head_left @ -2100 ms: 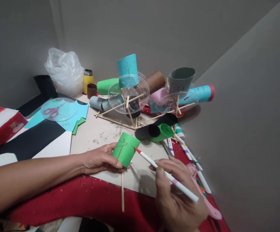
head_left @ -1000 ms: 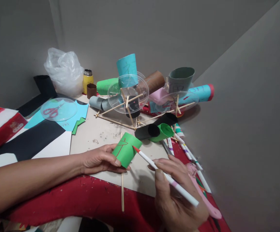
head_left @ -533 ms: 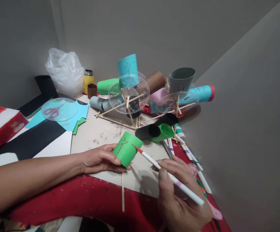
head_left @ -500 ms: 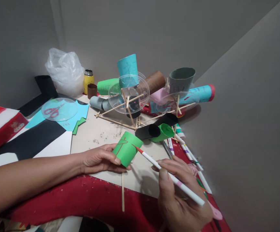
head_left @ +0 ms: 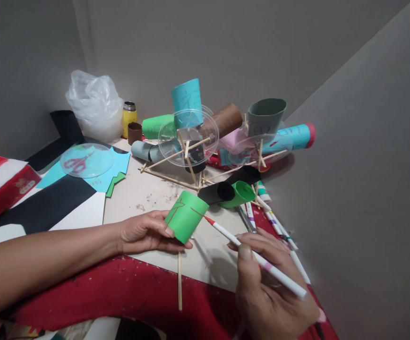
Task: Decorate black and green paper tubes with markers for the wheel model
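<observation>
My left hand [head_left: 148, 231] grips a green paper tube [head_left: 185, 218] by its lower left side, tilted, with dark strokes drawn on the face toward me. In my right hand [head_left: 272, 283] is a white felt-tip pen [head_left: 251, 255], pinched between thumb and fingers. Its red tip lies at the tube's right edge, at the end of a thin line. A thin wooden stick [head_left: 180, 283] shows below the tube. Behind it lie a black paper tube [head_left: 216, 192] and another green tube [head_left: 239, 194].
A stick frame [head_left: 169, 179] with clear plastic discs and coloured paper tubes stands at the back. Scissors [head_left: 77, 164] lie by a clear lid on blue paper [head_left: 120, 165] at left. More pens [head_left: 279, 224] lie along the right edge. A plastic bag [head_left: 93, 104] and yellow bottle [head_left: 130, 118] stand behind.
The pen tip has moved right across the green tube, and a new line runs from the drawn strokes' right side to the tube's edge. My right hand has shifted slightly right.
</observation>
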`<state>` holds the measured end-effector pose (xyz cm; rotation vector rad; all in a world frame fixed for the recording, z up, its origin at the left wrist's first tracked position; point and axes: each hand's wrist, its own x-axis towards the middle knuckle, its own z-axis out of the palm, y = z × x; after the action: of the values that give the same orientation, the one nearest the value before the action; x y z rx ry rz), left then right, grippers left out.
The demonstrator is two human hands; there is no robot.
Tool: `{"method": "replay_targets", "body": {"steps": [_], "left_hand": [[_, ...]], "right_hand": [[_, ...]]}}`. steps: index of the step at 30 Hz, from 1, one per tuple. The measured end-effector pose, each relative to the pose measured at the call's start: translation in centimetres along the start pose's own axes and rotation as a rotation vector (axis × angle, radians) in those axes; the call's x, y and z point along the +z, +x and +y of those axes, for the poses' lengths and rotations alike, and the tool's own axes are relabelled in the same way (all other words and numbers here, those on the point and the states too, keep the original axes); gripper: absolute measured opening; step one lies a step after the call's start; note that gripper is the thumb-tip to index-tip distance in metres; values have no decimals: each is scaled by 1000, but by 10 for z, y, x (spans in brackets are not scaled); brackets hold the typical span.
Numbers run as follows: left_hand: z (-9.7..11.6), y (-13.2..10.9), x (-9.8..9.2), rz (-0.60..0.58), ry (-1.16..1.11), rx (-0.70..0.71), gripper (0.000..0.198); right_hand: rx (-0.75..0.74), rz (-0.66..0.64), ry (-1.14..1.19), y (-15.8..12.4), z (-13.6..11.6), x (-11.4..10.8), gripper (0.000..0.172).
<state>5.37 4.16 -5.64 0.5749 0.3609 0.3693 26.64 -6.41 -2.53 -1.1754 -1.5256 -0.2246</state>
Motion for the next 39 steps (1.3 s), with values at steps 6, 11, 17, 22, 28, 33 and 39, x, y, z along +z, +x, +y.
{"method": "replay_targets", "body": {"steps": [6,11,17,22,28,33,39], "left_hand": [[0,0,1,11,8,-10,60],[0,1,1,27,47,-17,58],[-1,2,2,44,70,-31,58],[-1,1,2,48,75,-30,56],[-1,1,0,20,67,-23,57],[0,1,-2,-14,45,-6,55],[2,0,-1,12,43,-21,64]], "right_hand": [[-72,-19,56,-2,-5,-1,23],[-129,-112,76,-3,-11,1,24],[-116,-129,60,-3,-10,3,25],[-107,-160,18,-2,-9,2,22],[-109,-151,16,-3,-6,0,22],[-98,-122,10,-4,-3,-1,24],[-74,-105,-4,-3,-5,-1,22]]}}
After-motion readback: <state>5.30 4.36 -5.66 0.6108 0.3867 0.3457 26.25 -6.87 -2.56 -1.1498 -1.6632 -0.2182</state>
